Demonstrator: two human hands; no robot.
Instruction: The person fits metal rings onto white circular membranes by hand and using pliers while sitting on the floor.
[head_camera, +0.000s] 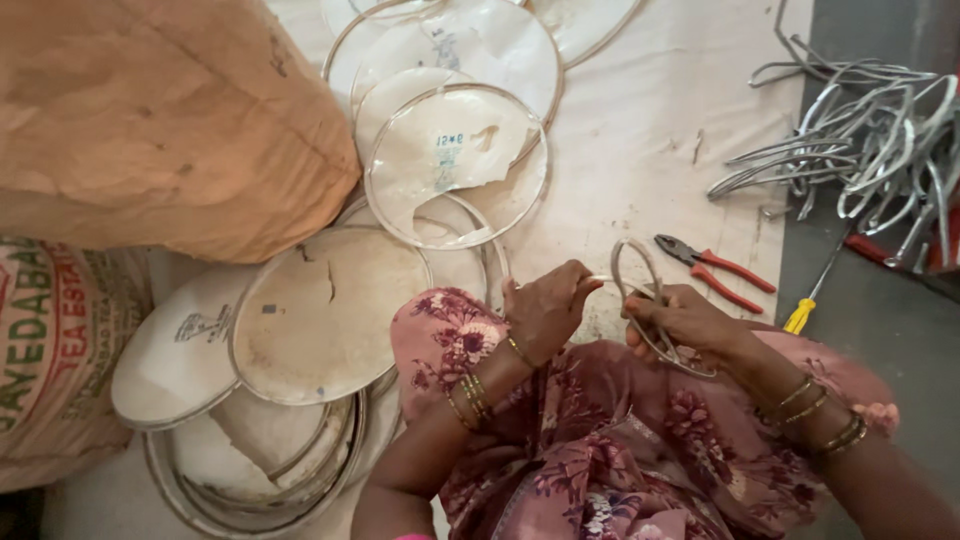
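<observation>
My left hand is closed around one end of a bent metal handle piece, just above my lap. My right hand grips the same looped metal piece from the other side. Both wrists wear bangles. I sit on the floor in a pink floral garment. Round white lids with metal rims lie spread out in front of my hands and to the left.
A pile of grey metal handles lies at the upper right. Red-handled pliers and a yellow-handled screwdriver rest on the white cloth beside my right hand. Stuffed brown sacks fill the left side.
</observation>
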